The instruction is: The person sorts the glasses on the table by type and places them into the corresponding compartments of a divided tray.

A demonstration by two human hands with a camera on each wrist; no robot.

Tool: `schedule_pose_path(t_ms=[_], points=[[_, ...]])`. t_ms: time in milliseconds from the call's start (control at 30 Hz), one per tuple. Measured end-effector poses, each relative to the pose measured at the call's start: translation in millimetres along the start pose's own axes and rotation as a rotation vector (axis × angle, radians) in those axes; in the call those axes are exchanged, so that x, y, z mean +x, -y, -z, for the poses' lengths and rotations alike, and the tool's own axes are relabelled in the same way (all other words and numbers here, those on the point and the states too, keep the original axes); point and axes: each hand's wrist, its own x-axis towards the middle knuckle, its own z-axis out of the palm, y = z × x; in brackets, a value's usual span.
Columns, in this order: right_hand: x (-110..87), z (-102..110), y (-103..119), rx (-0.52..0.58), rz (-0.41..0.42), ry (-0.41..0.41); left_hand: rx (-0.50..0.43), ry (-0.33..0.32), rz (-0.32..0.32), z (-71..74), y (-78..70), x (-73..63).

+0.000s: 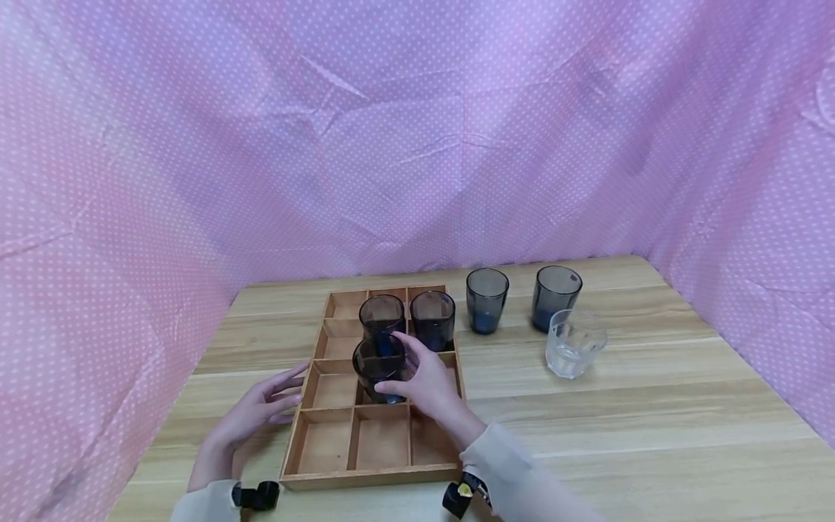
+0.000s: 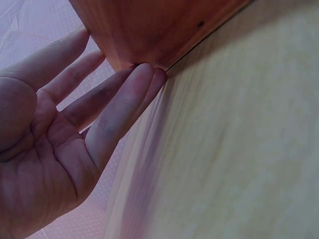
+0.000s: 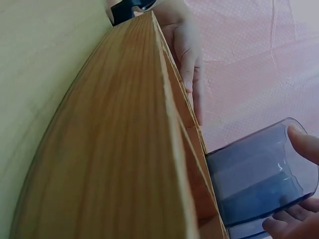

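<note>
At lower left we find the left hand, fingers extended, touching the wooden tray. At lower centre, the right hand pinches a dark glass at the tray's middle column; seating undetermined. We judge it rigid, slippery, breakable, best gripped around the upper wall. A second tumbler stands behind.

And there it is before you: creased pink dotted cloth walling your pale wood-grained table!
</note>
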Motion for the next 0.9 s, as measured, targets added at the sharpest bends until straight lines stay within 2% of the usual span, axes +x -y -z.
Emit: schedule_pose_path(t_ms=[133, 367, 667, 900], points=[[-2.9, 4, 1, -0.047, 0.012, -0.010, 0.000, 0.004, 0.004, 0.4, -0.2, -0.5], [-6.2, 17, 5, 0.018, 0.063, -0.019, 0.003, 0.003, 0.010, 0.6, -2.4, -1.2], [-4.1, 34, 1, 0.015, 0.067, -0.063, 0.005, 0.003, 0.010, 0.1, -2.0, -2.2], [-3.6, 46, 0, 0.088, 0.048, -0.102, 0.007, 0.003, 0.007, -0.5, -2.6, -1.0]])
